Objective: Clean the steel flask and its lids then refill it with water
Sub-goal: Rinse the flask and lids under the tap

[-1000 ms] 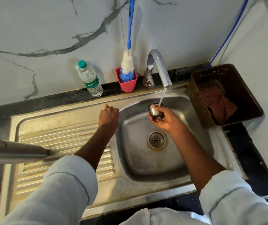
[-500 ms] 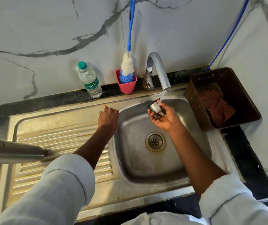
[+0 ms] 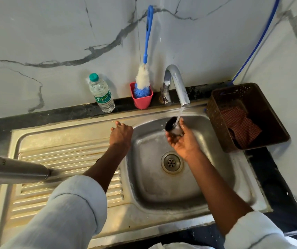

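Rinsing at the sink [image 3: 216, 177]: basin taken as landmark. Steel flask [image 3: 16, 169] lies on its side on the drainboard, well left of the basin. Brown basket [image 3: 216, 126] sits just right of it. Tap [image 3: 177, 83] behind it runs water. Your right hand [image 3: 183, 141], over the basin, has fingers curled round the lid [image 3: 173, 127] under the stream. Your left hand [image 3: 121, 133] rests on the basin's left rim, fingers relaxed, holding nothing.
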